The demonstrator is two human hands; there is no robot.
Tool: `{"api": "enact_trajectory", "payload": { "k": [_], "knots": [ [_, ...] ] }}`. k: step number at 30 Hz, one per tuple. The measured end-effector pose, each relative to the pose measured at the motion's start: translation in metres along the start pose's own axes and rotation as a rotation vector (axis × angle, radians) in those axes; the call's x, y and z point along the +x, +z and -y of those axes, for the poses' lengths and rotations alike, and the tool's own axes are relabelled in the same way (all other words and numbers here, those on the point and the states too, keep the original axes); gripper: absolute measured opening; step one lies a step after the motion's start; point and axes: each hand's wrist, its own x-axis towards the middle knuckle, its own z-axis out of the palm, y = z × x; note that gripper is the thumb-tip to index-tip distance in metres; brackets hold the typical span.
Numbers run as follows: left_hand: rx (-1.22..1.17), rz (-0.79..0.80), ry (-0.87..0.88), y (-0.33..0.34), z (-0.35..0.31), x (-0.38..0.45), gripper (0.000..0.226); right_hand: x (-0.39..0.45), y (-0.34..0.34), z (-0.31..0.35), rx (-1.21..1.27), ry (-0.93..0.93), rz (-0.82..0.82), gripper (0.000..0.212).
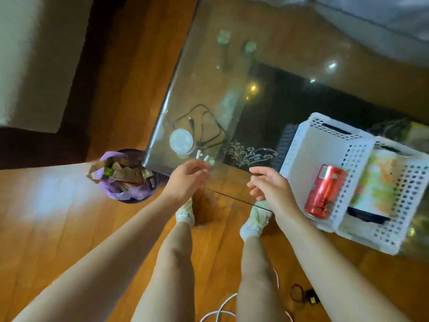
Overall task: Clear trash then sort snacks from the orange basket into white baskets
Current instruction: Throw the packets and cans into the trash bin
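Note:
Two white perforated baskets stand side by side at the right end of the glass table. The nearer white basket (299, 159) holds a red soda can (323, 190) lying on its side. The farther white basket (408, 196) holds a pale green and orange snack packet (380, 184). A small bin (126, 176) with a purple liner sits on the floor at the table's left corner, filled with brown paper and wrappers. My left hand (185, 180) and my right hand (271, 184) hover empty over the table's near edge, fingers loosely curled apart. No orange basket is in view.
The glass table (232, 73) carries a round white disc (181, 141) with a black cable (204, 126) looped beside it. My legs and socked feet stand on the wooden floor below. A white cord (222, 310) and a black cable with a small adapter (310, 298) lie on the floor.

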Motion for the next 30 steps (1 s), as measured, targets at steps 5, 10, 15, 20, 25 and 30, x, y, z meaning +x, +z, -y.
{"api": "enact_trajectory", "payload": {
  "k": [5, 10, 15, 20, 25, 30],
  "knots": [
    [0.137, 0.169, 0.063, 0.13, -0.034, -0.003, 0.017, -0.022, -0.115, -0.054, 0.221, 0.002, -0.196, 0.02],
    [0.305, 0.239, 0.04, 0.237, -0.044, 0.008, 0.032, -0.03, -0.206, -0.114, 0.287, 0.063, -0.45, 0.022],
    [0.313, 0.127, -0.157, 0.289, -0.038, 0.032, 0.068, -0.007, -0.245, -0.149, 0.143, 0.047, -0.534, 0.058],
    [0.393, 0.117, -0.192, 0.312, -0.021, 0.041, 0.074, 0.024, -0.252, -0.163, 0.078, 0.107, -0.477, 0.089],
    [0.444, 0.09, -0.137, 0.318, -0.015, 0.042, 0.066, 0.039, -0.251, -0.17, 0.115, 0.126, -0.409, 0.095],
    [0.346, 0.116, -0.128, 0.31, -0.017, 0.039, 0.062, 0.038, -0.246, -0.167, 0.154, 0.109, -0.43, 0.088]
  ]
}}
